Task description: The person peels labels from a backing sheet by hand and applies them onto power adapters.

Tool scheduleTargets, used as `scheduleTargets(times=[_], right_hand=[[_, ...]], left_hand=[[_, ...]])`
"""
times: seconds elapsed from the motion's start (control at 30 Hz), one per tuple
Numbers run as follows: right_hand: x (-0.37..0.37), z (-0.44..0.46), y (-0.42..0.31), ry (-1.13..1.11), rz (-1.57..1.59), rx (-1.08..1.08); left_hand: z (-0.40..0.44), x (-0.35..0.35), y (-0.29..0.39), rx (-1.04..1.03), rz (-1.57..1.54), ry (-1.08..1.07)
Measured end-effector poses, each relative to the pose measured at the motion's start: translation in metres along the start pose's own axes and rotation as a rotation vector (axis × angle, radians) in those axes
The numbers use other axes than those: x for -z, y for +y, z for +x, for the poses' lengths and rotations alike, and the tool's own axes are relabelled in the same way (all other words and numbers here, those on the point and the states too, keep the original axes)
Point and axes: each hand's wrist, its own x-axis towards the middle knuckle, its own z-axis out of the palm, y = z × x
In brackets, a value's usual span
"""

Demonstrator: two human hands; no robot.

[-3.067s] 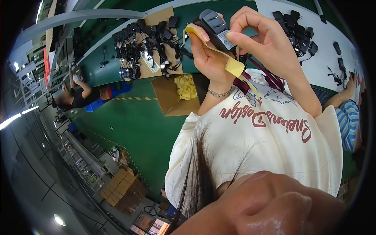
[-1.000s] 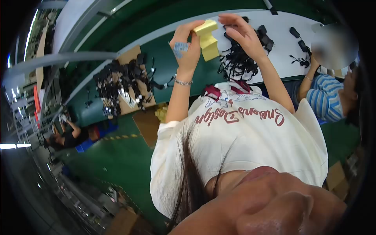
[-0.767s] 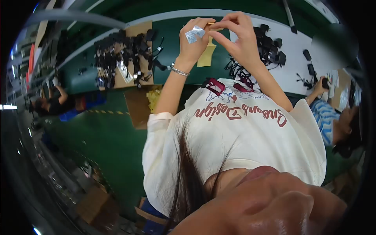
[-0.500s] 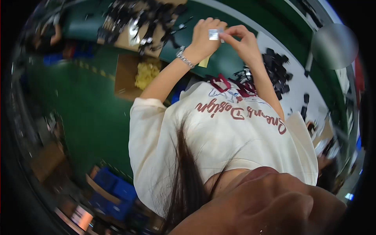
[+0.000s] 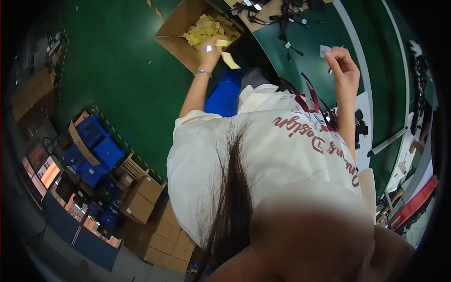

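My left hand (image 5: pixel 209 57), with a silver bracelet at the wrist, is over the near side of a cardboard box (image 5: pixel 185 50). A small silver label (image 5: pixel 207 48) lies on the back of this hand. One yellow slip (image 5: pixel 222 43) is at its fingers, which are partly hidden. Another yellow slip (image 5: pixel 229 60) hangs just beside the hand; whether they touch I cannot tell. Many crumpled yellow slips (image 5: pixel 206 29) fill the box. My right hand (image 5: pixel 345 66) is raised over the green table, thumb and forefinger pinched on a small pale silver label (image 5: pixel 324 50).
Black cables (image 5: pixel 284 23) lie on a cardboard sheet on the green table (image 5: pixel 300 66). Dark red straps (image 5: pixel 310 96) are at the table's near edge. A blue bin (image 5: pixel 224 96) stands beside my body. More blue bins (image 5: pixel 96 145) and cardboard boxes (image 5: pixel 143 197) stand on the floor.
My left hand has moved left and away from my right hand, to the box of yellow slips. My right hand has moved right, with a label in its pinch. The view has turned leftward.
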Motion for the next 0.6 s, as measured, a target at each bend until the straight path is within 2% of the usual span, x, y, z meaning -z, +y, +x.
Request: scheduleTargets(times=[0.07,0.1,0.13,0.2,0.3,0.37,0.4,0.43,0.47,0.53,0.57,0.6], right_hand=[[0.008,-0.002,0.014,0.029,-0.027,-0.238],[0.009,-0.005,0.021,0.050,-0.046,-0.355],[0.012,-0.007,0.028,0.063,-0.059,-0.376],[0.016,-0.016,0.044,0.071,-0.131,-0.467],[0.030,-0.021,0.056,0.126,-0.167,-0.536],[0.041,-0.029,0.063,0.199,-0.157,-0.604],[0.047,-0.034,0.064,0.217,-0.158,-0.613],[0.050,-0.035,0.066,0.207,-0.137,-0.605],[0.053,-0.034,0.068,0.197,-0.113,-0.590],[0.056,-0.036,0.071,0.213,-0.087,-0.574],[0.057,-0.039,0.071,0.225,-0.088,-0.568],[0.059,-0.042,0.071,0.238,-0.090,-0.557]], left_hand=[[0.009,0.004,-0.068,0.121,0.002,0.065],[0.013,-0.009,-0.109,0.118,-0.002,0.051],[0.017,-0.036,-0.149,0.234,0.113,0.070],[0.033,-0.060,-0.157,0.335,0.213,0.091],[0.079,-0.048,-0.075,0.148,0.411,0.397],[0.125,-0.032,0.021,-0.098,-0.070,0.486],[0.143,-0.032,0.066,-0.276,-0.167,0.450],[0.162,-0.047,0.103,-0.363,-0.371,0.279],[0.188,-0.075,0.132,-0.634,-0.396,0.317],[0.194,-0.079,0.205,-0.603,-0.191,0.110],[0.197,-0.086,0.216,-0.620,-0.197,0.102],[0.202,-0.093,0.228,-0.539,-0.077,0.099]])
